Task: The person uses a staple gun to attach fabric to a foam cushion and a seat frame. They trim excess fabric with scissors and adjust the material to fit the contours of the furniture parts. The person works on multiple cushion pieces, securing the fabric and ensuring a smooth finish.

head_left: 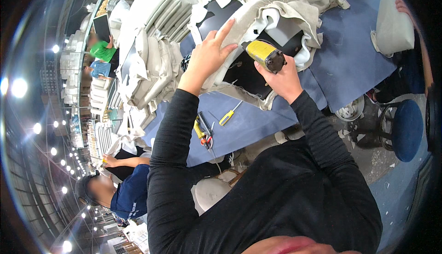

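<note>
My right hand (284, 79) is wrapped round a yellow and black staple gun (261, 54), held over the upholstered seat piece (246, 72). This piece has a black underside, white padding and beige fabric (301, 12) folded up round its edge. My left hand (208, 60) lies at the left rim of the piece, index finger stretched out and thumb apart, holding nothing. The staple gun's nose is hidden from view.
On the blue table cover (258, 125) lie a yellow-handled screwdriver (230, 113), a yellow tool (200, 127) and red-handled scissors (208, 141). Cushions (161, 5) are stacked at far left. Co-workers stand left and right. A round blue stool (407, 129) and a bucket (351, 110) are right.
</note>
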A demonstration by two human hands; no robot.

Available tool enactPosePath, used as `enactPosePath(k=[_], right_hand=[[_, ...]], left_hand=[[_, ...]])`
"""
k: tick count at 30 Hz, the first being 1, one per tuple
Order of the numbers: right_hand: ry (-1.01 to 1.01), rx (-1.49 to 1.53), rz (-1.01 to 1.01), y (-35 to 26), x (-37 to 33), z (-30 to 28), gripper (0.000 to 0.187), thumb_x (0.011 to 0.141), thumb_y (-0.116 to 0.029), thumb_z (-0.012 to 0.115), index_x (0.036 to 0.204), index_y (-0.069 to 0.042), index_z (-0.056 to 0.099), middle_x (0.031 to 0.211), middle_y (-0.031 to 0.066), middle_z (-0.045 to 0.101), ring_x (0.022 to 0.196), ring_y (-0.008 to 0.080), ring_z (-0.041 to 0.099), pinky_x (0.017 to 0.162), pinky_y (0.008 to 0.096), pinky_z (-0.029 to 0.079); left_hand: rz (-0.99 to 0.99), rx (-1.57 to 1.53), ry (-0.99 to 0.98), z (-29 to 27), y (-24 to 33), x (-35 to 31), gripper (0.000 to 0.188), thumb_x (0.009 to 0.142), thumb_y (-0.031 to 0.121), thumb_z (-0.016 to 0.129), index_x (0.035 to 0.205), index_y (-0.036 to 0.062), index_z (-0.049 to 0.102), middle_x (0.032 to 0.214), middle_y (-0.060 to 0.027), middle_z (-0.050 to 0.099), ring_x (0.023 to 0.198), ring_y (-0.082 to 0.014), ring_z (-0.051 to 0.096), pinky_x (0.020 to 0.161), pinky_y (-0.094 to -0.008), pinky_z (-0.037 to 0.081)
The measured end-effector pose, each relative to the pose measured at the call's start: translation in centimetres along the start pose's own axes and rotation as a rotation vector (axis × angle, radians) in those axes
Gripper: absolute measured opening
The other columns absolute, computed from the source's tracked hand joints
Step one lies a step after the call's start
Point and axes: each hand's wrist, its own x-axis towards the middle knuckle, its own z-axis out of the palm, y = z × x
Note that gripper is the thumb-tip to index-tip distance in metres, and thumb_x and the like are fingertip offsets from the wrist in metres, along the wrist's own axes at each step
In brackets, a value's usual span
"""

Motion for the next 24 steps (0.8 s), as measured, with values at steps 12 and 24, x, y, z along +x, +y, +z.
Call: enactPosePath(k=[12, 24], right_hand=[[0.038, -0.043, -0.108, 0.4, 1.5, 1.9, 0.055, 0.081, -0.003, 0.08, 0.135, -0.002, 0.07, 0.103, 0.0202, 0.078, 0.094, 0.0349, 0.079, 0.087, 0.0371, 0.06], [0.029, -0.043, -0.134, 1.7, 1.2, 1.6, 0.052, 0.088, -0.002, 0.083, 0.137, 0.0, 0.069, 0.118, 0.0186, 0.08, 0.11, 0.0271, 0.08, 0.097, 0.0352, 0.059]], left_hand=[[-0.027, -0.006, -0.038, -0.5, 0.5, -0.1, 0.087, 0.099, 0.026, 0.072, 0.173, 0.0411, 0.028, 0.127, -0.0213, 0.068, 0.109, -0.0485, 0.071, 0.095, -0.056, 0.058], [-0.44, -0.604, -0.394, -0.5, -5.2, 2.5, 0.079, 0.113, 0.066, 0.038, 0.149, 0.0014, 0.065, 0.14, -0.0256, 0.071, 0.133, -0.0349, 0.066, 0.115, -0.039, 0.045]])
